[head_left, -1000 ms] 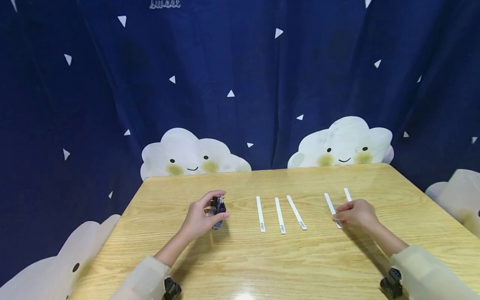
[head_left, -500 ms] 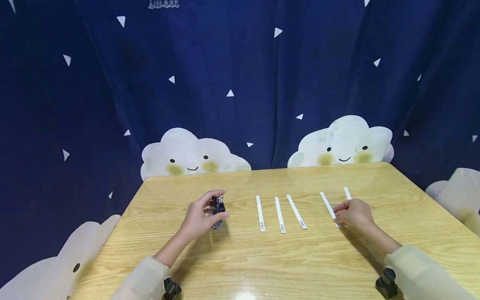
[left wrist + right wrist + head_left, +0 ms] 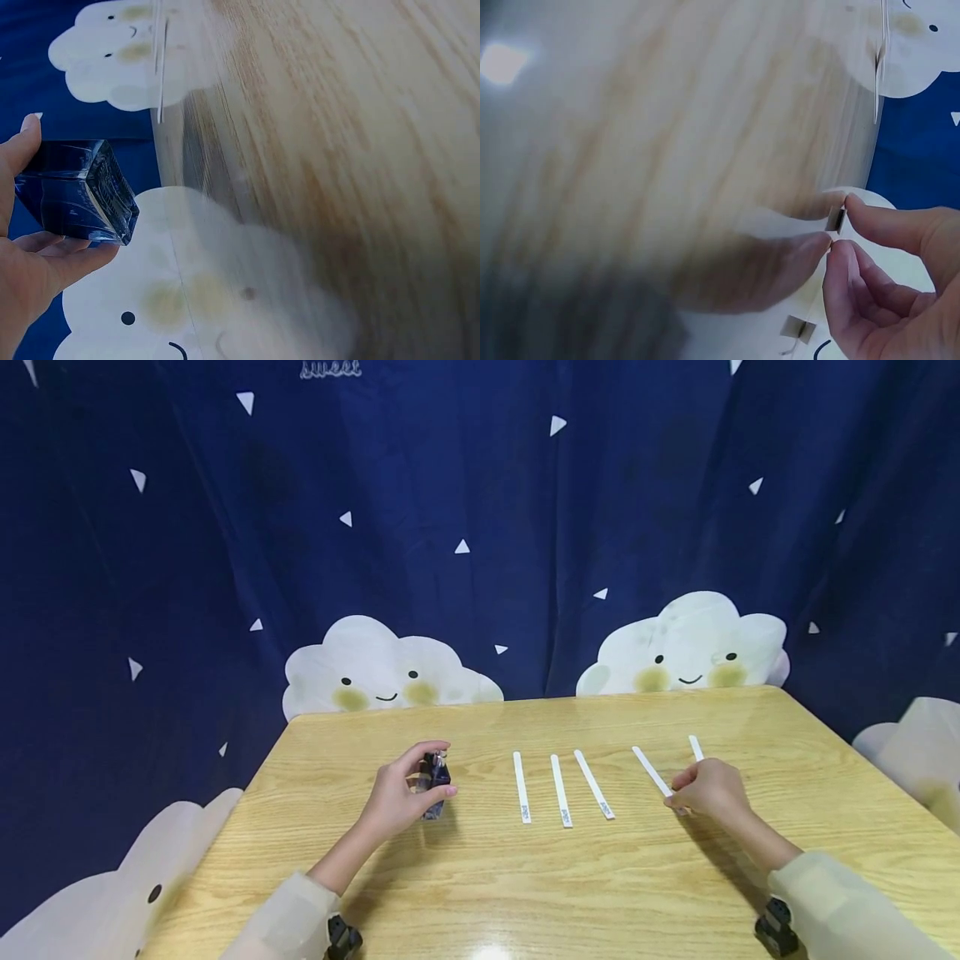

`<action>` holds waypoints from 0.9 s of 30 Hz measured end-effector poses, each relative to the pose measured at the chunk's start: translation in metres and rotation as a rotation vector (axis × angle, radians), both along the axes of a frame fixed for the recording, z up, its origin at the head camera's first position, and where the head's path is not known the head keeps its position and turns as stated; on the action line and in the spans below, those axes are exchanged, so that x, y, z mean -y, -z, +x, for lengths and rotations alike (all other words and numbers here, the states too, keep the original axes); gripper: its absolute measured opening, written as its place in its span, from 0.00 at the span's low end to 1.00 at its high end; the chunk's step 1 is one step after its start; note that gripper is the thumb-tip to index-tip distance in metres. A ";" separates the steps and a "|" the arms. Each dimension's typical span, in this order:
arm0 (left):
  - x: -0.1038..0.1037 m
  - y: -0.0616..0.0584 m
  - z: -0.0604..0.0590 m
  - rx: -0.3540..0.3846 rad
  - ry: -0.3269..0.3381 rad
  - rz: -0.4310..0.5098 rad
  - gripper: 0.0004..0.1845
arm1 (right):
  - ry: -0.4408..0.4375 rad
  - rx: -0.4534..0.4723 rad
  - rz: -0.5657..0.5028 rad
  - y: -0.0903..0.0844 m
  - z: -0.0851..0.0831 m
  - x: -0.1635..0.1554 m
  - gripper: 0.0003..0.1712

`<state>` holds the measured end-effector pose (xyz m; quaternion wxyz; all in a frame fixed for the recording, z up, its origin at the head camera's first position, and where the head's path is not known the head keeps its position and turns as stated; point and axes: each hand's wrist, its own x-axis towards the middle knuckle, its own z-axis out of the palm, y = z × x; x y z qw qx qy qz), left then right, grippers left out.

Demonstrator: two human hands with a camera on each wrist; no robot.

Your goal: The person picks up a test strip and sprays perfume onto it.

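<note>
In the head view my left hand (image 3: pixel 396 795) grips a dark blue perfume bottle (image 3: pixel 435 781) on the left half of the table. The left wrist view shows the thick clear glass base of the bottle (image 3: pixel 79 187) between thumb and fingers. On the right, my right hand (image 3: pixel 711 792) pinches the near end of a white paper strip (image 3: pixel 649 768), which lies slanted on the table. Thumb and forefinger are at the edges of its end in the right wrist view. Another white strip (image 3: pixel 697 748) lies partly hidden behind that hand.
Three more white strips with dark print at their near ends lie mid-table: a left strip (image 3: pixel 522 789), a middle strip (image 3: pixel 561 792) and a right strip (image 3: pixel 595 785). The wooden table (image 3: pixel 570 893) is glossy. A dark blue curtain (image 3: pixel 517 527) hangs behind its far edge.
The far end of the strip in my right hand has swung left, so it lies more slanted. My left hand and the bottle have stayed put.
</note>
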<state>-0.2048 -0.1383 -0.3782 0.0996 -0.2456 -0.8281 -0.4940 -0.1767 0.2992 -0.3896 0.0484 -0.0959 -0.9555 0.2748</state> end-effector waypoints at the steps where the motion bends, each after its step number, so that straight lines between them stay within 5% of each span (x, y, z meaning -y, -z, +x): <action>1: 0.000 0.000 0.000 -0.001 -0.001 -0.001 0.31 | -0.001 0.000 0.007 0.000 0.000 0.000 0.15; 5: 0.000 -0.001 0.000 -0.007 -0.005 -0.007 0.31 | 0.004 0.017 -0.005 -0.002 -0.001 -0.002 0.14; 15: -0.001 -0.001 0.001 -0.011 0.001 -0.012 0.30 | 0.015 0.096 -0.234 0.004 -0.004 -0.003 0.14; 27: -0.001 -0.003 0.002 -0.005 -0.005 -0.016 0.31 | -0.021 0.148 -0.323 0.007 -0.009 -0.004 0.16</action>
